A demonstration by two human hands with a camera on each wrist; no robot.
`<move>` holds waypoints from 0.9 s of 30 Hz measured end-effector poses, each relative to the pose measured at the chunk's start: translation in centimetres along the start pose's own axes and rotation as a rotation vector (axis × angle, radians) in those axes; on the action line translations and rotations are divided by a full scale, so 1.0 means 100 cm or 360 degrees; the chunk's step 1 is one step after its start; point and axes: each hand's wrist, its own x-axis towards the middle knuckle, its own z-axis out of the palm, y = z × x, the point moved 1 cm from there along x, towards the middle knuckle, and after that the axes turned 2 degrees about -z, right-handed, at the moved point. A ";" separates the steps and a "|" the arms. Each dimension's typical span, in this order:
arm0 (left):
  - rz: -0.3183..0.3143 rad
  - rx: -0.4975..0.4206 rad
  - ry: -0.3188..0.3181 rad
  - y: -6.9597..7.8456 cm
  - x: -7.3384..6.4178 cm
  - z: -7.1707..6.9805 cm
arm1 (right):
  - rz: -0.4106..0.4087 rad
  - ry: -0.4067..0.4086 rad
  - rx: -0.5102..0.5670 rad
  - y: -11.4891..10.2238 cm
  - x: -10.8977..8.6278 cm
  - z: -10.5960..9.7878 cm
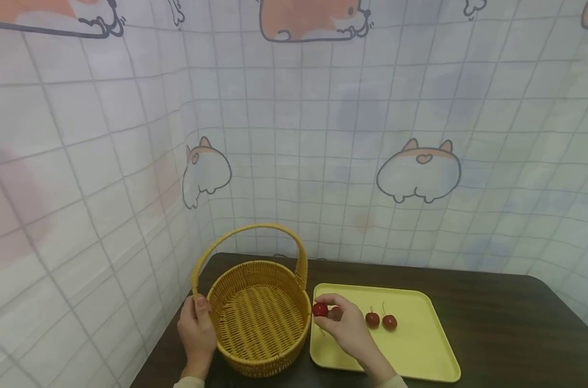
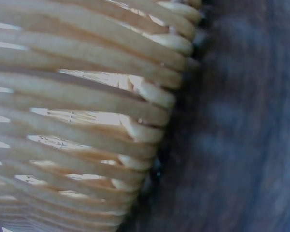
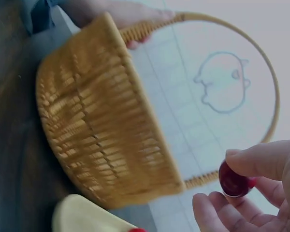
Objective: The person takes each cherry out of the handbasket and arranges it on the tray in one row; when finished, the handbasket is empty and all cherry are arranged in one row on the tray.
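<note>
A round wicker basket (image 1: 260, 364) with a tall arched handle stands on the dark table, its woven floor bare. My left hand (image 1: 197, 328) grips the handle at its left foot, by the rim. Between the thumb and fingers of my right hand (image 1: 344, 326) is a red cherry (image 1: 320, 309), held over the left edge of a yellow tray (image 1: 410, 350). The right wrist view shows this pinched cherry (image 3: 234, 180) up close, near the basket's rim. Two stemmed cherries, one (image 1: 372, 319) left of the other (image 1: 389, 322), lie on the tray. Another cherry (image 1: 337, 311) is partly hidden behind my right fingers.
The dark wooden table (image 1: 507, 323) reaches out to the right of the tray. A white grid-patterned curtain (image 1: 303, 134) with cartoon dogs hangs behind and along the left side. The left wrist view holds only basket weave (image 2: 77, 96) and table surface.
</note>
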 end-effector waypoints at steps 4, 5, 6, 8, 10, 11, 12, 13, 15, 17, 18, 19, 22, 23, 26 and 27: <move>0.0008 0.0014 -0.0003 -0.001 0.001 -0.001 | 0.0014 0.0051 0.0002 0.000 0.003 -0.012; 0.0006 0.0011 -0.0006 -0.002 0.001 0.000 | 0.0011 0.0064 -0.0019 0.000 0.003 -0.017; 0.0004 0.0014 -0.0008 -0.002 0.001 0.000 | 0.0008 0.0082 -0.0046 0.001 0.003 -0.021; -0.0004 0.0015 -0.0011 -0.002 0.001 0.000 | 0.0023 0.0116 -0.0092 0.003 0.003 -0.031; -0.0020 0.0012 -0.0017 -0.002 0.001 0.000 | 0.0053 0.0133 -0.0117 0.005 0.003 -0.042; -0.0027 0.0014 -0.0018 -0.002 0.000 0.000 | 0.0071 0.0147 -0.0129 0.007 0.003 -0.048; -0.0032 0.0021 -0.0020 -0.001 0.000 0.000 | 0.0095 0.0162 -0.0141 0.008 0.003 -0.054; -0.0039 0.0018 -0.0023 -0.002 0.000 0.000 | 0.0122 0.0181 -0.0149 0.010 0.004 -0.060; -0.0046 0.0023 -0.0026 -0.002 0.000 0.000 | 0.0154 0.0221 -0.0185 0.013 0.003 -0.072; -0.0048 0.0025 -0.0028 -0.002 0.000 0.000 | 0.0190 0.0262 -0.0220 0.016 0.002 -0.083; -0.0048 0.0024 -0.0032 -0.002 0.000 0.000 | 0.0206 0.0272 -0.0234 0.017 0.001 -0.089; -0.0048 0.0022 -0.0035 -0.003 0.000 0.000 | 0.0218 0.0284 -0.0249 0.019 0.001 -0.093; -0.0043 0.0016 -0.0044 -0.003 0.000 0.001 | 0.0243 0.0304 -0.0308 0.024 -0.001 -0.104; -0.0040 0.0014 -0.0045 -0.004 0.000 0.001 | 0.0254 0.0310 -0.0335 0.026 -0.001 -0.107; -0.0034 0.0014 -0.0045 -0.004 0.000 0.000 | 0.0264 0.0330 -0.0439 0.033 -0.001 -0.114; -0.0032 0.0017 -0.0041 -0.005 0.000 0.000 | 0.0264 0.0338 -0.0477 0.035 -0.001 -0.116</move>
